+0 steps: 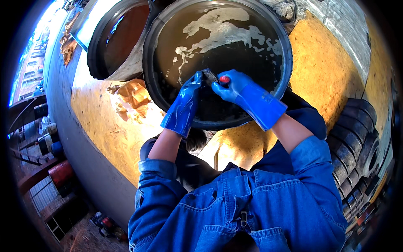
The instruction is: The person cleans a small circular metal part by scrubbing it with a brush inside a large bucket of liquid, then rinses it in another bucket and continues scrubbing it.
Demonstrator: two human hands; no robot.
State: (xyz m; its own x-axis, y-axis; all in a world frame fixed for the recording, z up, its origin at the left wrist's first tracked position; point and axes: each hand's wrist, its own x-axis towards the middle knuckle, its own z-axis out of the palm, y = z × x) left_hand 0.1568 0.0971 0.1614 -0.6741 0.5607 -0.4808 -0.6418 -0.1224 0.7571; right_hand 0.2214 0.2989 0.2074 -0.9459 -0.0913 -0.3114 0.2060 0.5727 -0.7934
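Observation:
Both my hands wear long blue rubber gloves and meet over the near side of a large round tub (286, 56). Dark, murky liquid with patches of pale foam (222, 35) fills the tub. My left hand (188, 98) is closed on a small dark, curved metal-looking part (208, 77), whose full shape is hidden by the gloves. In my right hand (241, 87) is a red-handled tool (224, 79), gripped close against the part. The tool's working end cannot be made out.
A second drum (135, 63) with reddish-brown liquid stands beside the tub at the far left. Crumpled brown material (134, 94) lies on the yellowish floor near it. Ribbed black rings (352, 134) are stacked at the right. Machinery parts, including a red cylinder (61, 173), line the left.

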